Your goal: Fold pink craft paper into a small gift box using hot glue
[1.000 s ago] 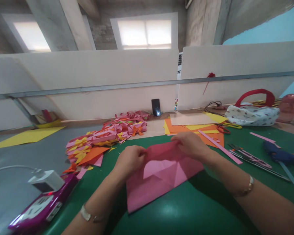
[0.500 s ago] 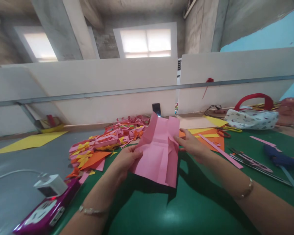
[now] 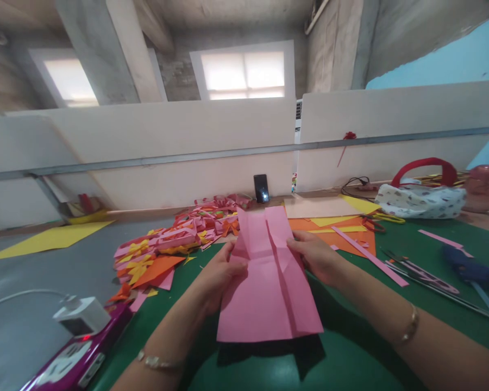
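Observation:
A creased sheet of pink paper [image 3: 264, 293] is held up between both hands, above the green tabletop [image 3: 350, 353]. My left hand [image 3: 222, 271] pinches its left edge, thumb on the front face. At the right edge, my right hand [image 3: 315, 255] grips the paper the same way; its other fingers are behind the sheet. Fold lines run lengthwise and across the paper, and its right strip is bent along a crease. The lower edge hangs nearest me and casts a shadow on the table.
Left lies a heap of pink, orange and yellow paper pieces [image 3: 179, 233]. A purple power strip [image 3: 73, 353] holds a white charger [image 3: 81, 316]. A phone [image 3: 261, 188] leans on the back panel. Right are tweezers [image 3: 436, 288], a blue glue gun [image 3: 468, 263], yellow-handled scissors [image 3: 387, 218] and a fabric basket [image 3: 421, 200].
The pink paper has come lower and nearer to me, opening out flatter with its front face showing more. Both hands keep hold of its edges; the phone behind is now uncovered.

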`<state>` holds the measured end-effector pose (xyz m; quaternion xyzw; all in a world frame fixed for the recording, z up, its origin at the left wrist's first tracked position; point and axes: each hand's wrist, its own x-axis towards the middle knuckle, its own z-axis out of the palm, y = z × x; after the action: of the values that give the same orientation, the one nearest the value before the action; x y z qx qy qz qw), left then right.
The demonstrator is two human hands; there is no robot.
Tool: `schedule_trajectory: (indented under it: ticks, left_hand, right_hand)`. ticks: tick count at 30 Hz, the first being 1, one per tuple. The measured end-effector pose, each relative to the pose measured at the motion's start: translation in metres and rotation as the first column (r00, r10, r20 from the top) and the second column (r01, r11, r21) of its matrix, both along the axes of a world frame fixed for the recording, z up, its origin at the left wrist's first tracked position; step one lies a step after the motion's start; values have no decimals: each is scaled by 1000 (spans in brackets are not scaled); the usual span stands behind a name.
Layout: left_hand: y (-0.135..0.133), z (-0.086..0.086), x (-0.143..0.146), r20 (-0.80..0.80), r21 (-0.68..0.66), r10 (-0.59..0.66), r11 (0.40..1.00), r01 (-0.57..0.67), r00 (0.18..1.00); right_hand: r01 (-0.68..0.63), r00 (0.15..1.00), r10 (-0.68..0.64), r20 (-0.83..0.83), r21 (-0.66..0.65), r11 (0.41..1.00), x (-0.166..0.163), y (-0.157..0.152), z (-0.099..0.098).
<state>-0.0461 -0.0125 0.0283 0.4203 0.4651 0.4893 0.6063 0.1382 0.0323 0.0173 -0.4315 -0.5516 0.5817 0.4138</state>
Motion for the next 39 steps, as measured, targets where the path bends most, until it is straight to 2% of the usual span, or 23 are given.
schedule_trajectory:
  ticks: [2, 5, 10, 12, 14, 17, 20, 25, 30, 33, 35, 36, 39]
  left_hand:
    - [2, -2, 2, 14, -7, 18, 1000, -18, 1000]
    - [3, -4, 4, -47, 13, 93, 996, -93, 995]
    - [3, -6, 6, -141, 57, 123, 992, -116, 982]
    - [4, -7, 6, -178, 54, 125, 992, -117, 976]
    - [4, -7, 5, -227, 50, 132, 991, -124, 965]
    - [4, -7, 4, -287, 41, 135, 991, -129, 948]
    - [3, -6, 4, -307, 46, 129, 992, -120, 943]
    - [6, -6, 1, -420, 176, 151, 981, -83, 895]
    - [7, -7, 0, -584, 270, 203, 962, -48, 786]
    - [5, -7, 1, -562, 258, 217, 963, -80, 798]
    - [3, -7, 1, -557, 203, 171, 977, -66, 813]
    - [2, -6, 0, -562, 159, 105, 987, -17, 820]
    - [-4, 0, -6, -533, 7, -199, 971, 240, 822]
  right_hand:
    - [80, 987, -95, 128, 116, 990, 0, 1, -2]
    - [197, 914, -281, 292, 286, 938, -3, 0, -5]
    - [150, 836, -347, 425, 430, 890, -8, -5, -7]
    - [106, 832, -296, 470, 388, 915, -8, -5, -7]
    - [86, 859, -214, 465, 282, 956, -6, -3, -6]
    - [87, 939, -121, 323, 119, 989, 0, -1, -1]
    - [100, 979, -102, 178, 22, 995, 6, 0, 5]
    - [92, 985, -101, 137, 65, 994, 11, 0, 9]
    - [137, 942, -194, 275, 215, 967, 13, 2, 6]
    - [45, 931, -119, 344, 215, 976, 16, 3, 4]
    - [-61, 903, -44, 428, 228, 972, 18, 3, 3]
    - [-100, 879, -24, 477, 235, 967, 19, 2, 3]
    - [-198, 817, 29, 576, 233, 952, 20, -3, 7]
